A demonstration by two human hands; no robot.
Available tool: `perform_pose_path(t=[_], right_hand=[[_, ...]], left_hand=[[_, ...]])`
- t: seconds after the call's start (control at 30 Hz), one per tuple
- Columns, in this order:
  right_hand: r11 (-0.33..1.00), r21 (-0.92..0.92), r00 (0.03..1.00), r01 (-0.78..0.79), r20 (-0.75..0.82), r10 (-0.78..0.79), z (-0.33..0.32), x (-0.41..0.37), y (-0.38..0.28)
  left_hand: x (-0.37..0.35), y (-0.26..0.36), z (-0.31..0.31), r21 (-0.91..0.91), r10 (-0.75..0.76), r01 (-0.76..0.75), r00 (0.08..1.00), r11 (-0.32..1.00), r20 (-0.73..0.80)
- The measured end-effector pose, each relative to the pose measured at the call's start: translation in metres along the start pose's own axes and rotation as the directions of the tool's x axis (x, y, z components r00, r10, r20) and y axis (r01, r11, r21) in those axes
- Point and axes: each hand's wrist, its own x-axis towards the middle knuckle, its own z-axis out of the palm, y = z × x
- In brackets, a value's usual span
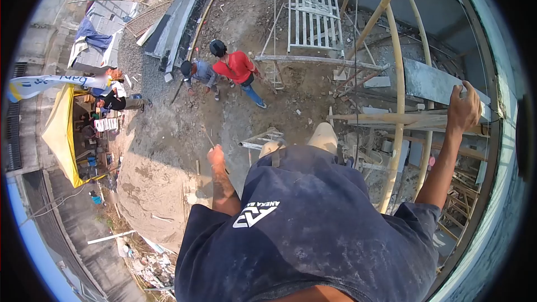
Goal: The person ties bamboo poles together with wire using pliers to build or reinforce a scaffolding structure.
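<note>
My left hand (216, 155) is closed around a thin stick-like tool (207, 134) that points up and away from me; its far end is too small to make out. My right hand (465, 107) is raised out to the right with its fingers curled. It overlaps the right end of a long grey board (428, 82), and what the fingers hold, if anything, is hidden. Below my dusty dark shirt (313, 218) show my light-coloured boots (324, 137), high above the ground.
Bamboo poles (398, 78) rise on my right beside a pale wall (512, 190). Far below, a person in red (238, 67) and one in grey (202, 72) stand near a white metal frame (316, 11). A sand pile (151, 190) and yellow canopy (60, 134) lie left.
</note>
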Motion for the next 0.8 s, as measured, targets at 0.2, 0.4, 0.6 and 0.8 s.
perform_pose_path(t=[0.2,0.4,0.6,0.8], right_hand=[[0.992,-0.118,0.998,-0.033,0.057,0.04,0.011,0.0,0.006],[0.984,-0.129,0.988,-0.126,0.067,0.136,0.017,-0.001,0.011],[0.981,0.044,0.979,-0.187,0.085,0.183,0.019,-0.009,0.013],[0.683,-0.663,0.932,-0.306,-0.356,0.072,0.041,-0.004,-0.034]], left_hand=[[0.025,0.153,-0.024,-0.38,-0.071,0.082,0.997,0.921,0.042],[0.136,0.169,-0.165,-0.389,-0.109,0.053,0.986,0.92,-0.123],[0.292,0.202,-0.092,-0.216,-0.15,0.097,0.958,0.971,-0.243],[0.261,0.366,0.543,0.727,0.247,-0.372,0.928,0.577,0.279]])
